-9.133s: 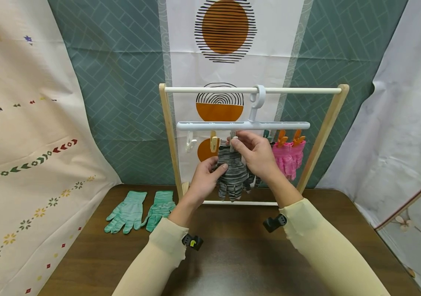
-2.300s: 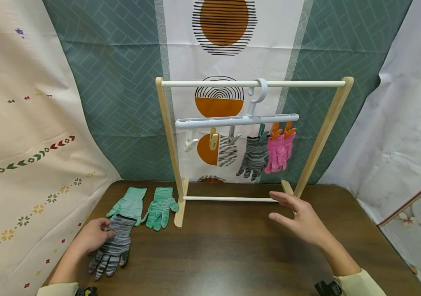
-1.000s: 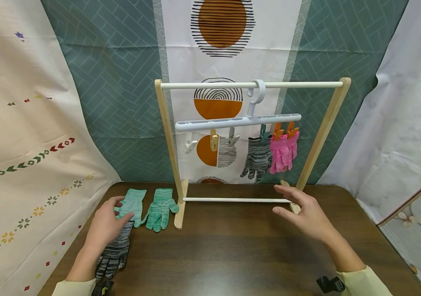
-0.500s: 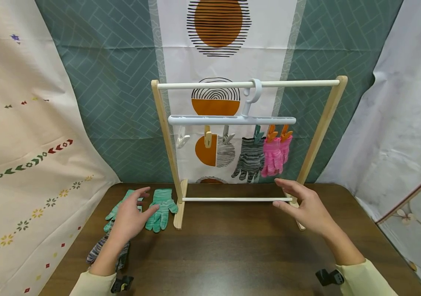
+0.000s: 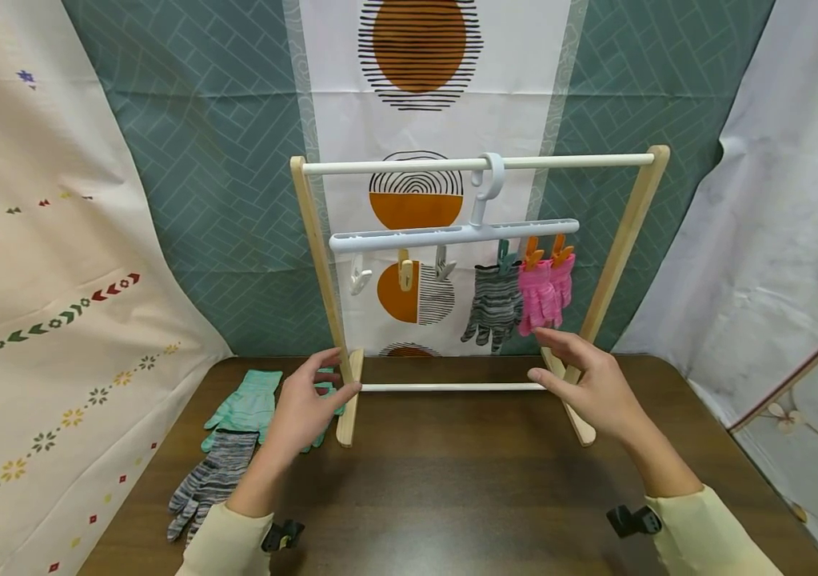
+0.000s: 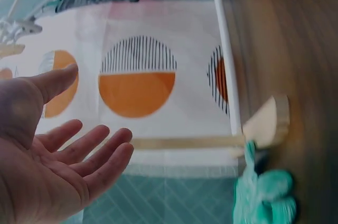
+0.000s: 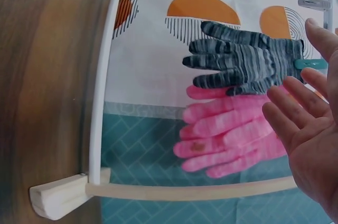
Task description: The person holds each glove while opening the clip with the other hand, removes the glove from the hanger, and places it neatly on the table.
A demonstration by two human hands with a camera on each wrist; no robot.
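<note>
My left hand point(image 5: 304, 408) hovers with relaxed fingers and holds nothing, near the left leg of the drying rack. Partly hidden behind it lies a green glove point(image 6: 264, 197). Another green glove point(image 5: 246, 404) is flat on the table, with a grey striped glove point(image 5: 217, 476) just below it. My right hand point(image 5: 592, 384), fingers loose and holding nothing, is in front of the rack's right leg. From the hanger point(image 5: 452, 234) hang a second grey striped glove point(image 7: 253, 60) on a teal clip point(image 5: 504, 256) and pink gloves point(image 5: 545, 296) on orange clips point(image 5: 533, 252).
A wooden rack with a white top rod point(image 5: 416, 166) and a lower rod point(image 5: 452, 387) stands at the table's back. White point(image 5: 360, 276), yellow point(image 5: 405, 270) and grey point(image 5: 442, 264) clips hang from the hanger with no glove. Patterned cloths surround the brown table point(image 5: 452, 480).
Earlier both hands held a grey striped glove at the grey clip; it then went to the table at left. My left hand has since left it and moved right, while the right stays nearly still.
</note>
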